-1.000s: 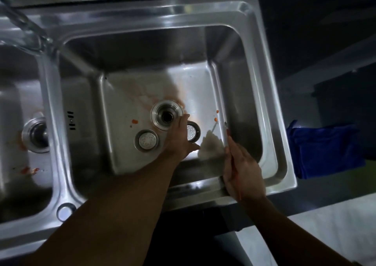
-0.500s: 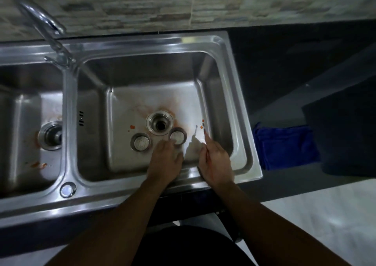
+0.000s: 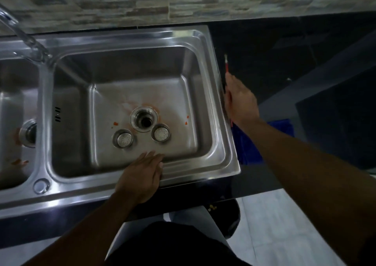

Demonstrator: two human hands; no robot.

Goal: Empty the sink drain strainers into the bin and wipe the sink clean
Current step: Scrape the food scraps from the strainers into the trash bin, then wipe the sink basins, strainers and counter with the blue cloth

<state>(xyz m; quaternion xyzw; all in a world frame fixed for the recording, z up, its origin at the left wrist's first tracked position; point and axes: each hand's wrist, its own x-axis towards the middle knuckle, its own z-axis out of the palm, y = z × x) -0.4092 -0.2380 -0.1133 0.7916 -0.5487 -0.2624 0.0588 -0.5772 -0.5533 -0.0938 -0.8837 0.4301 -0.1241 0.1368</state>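
Two round metal strainers lie on the floor of the right basin of the steel sink: one strainer left of the open drain hole, the other strainer to its right. Orange stains and crumbs mark the basin floor. My left hand rests flat on the basin's near rim, fingers together, holding nothing. My right hand is over the sink's right rim, shut on a thin red-handled tool that points away from me.
The left basin has its own drain and orange smears. The tap rises at the back left. A blue cloth lies on the dark counter right of the sink. A dark bin stands on the floor below.
My left hand has pulled back from the right strainer to the near rim. My right hand has lifted the thin tool out of the basin and moved right, over the rim.
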